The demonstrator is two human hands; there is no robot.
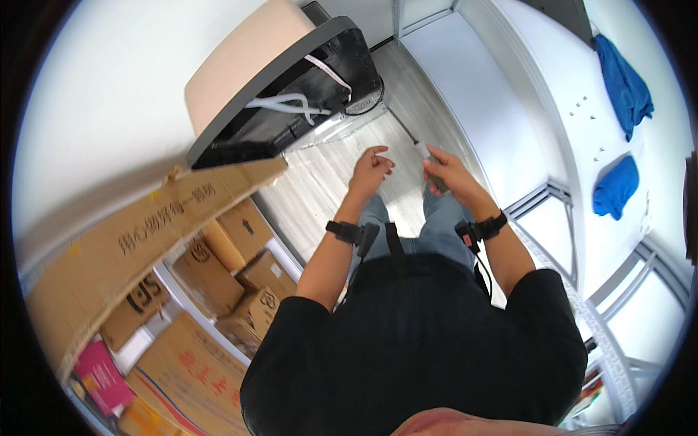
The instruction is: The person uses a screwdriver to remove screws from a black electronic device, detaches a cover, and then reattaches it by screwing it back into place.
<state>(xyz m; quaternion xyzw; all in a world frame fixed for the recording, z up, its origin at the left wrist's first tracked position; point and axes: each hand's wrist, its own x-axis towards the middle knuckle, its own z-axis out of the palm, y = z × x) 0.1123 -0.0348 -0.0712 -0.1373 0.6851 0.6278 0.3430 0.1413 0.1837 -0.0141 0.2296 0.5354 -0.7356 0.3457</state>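
My right hand (448, 173) is wrapped round the handle of a screwdriver (423, 150), whose long thin shaft slants up and to the left, away from me. To its left, my left hand (371, 171) hangs free with loosely bent fingers spread apart and nothing seen in them. Beyond both hands, at the upper left, leans a large appliance housing (251, 52), beige outside with a dark grey rim. Its dark inner side faces me and shows white hoses (280, 104) and a pale striped tube (329, 71). The screwdriver tip is apart from the hoses.
Long flat cardboard (156, 232) lies along the left wall, beside shelves of cardboard boxes (196, 363) and a pink box (104, 379). At right, a white table (582, 167) carries blue cloths (618, 187) and several small metal parts (582, 107). The floor (320, 174) is pale wood-look.
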